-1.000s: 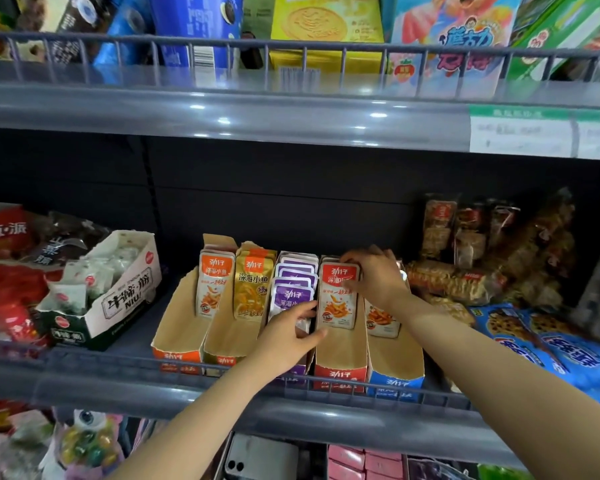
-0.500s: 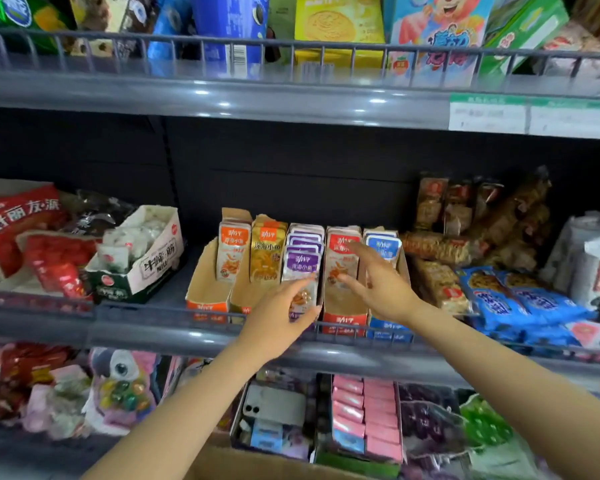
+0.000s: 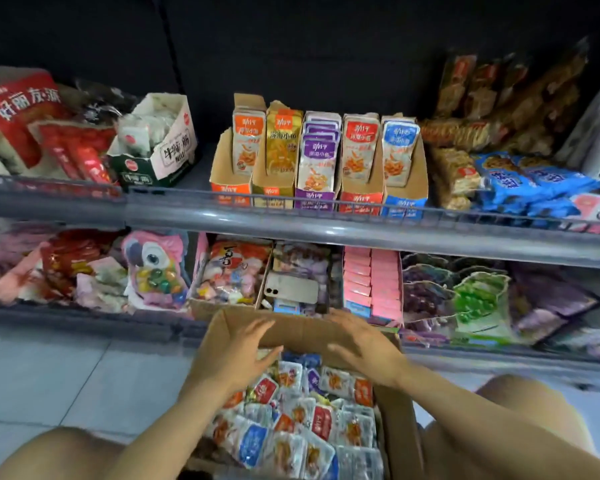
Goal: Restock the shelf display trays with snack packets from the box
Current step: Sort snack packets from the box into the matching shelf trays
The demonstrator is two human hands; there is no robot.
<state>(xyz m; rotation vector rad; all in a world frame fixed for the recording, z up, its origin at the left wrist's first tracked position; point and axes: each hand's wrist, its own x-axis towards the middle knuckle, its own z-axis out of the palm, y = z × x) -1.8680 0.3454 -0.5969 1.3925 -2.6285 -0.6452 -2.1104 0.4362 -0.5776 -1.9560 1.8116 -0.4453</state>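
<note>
Snack packets (image 3: 291, 427), small glossy plastic pouches in red, blue and orange, fill the open brown cardboard box (image 3: 397, 431) below the grey shelves (image 3: 326, 223), with the left hand (image 3: 236, 358) then the right hand (image 3: 361, 348) above them, fingers spread, seemingly empty.

The single head-worn wide-angle camera looked forward and steeply down from close above the person's forearms, so the left hand (image 3: 232, 358) and right hand (image 3: 364, 348) sat low in mid-frame over the open cardboard box (image 3: 302, 332), with a bare knee (image 3: 59, 452) at the bottom edge. Beyond the fingertips (image 3: 253, 334) it faced the shelving nearly square-on and near. The row of display trays (image 3: 321, 199) stood well above the fingers, and the shelf rail (image 3: 326, 226) bowed with the lens.
</note>
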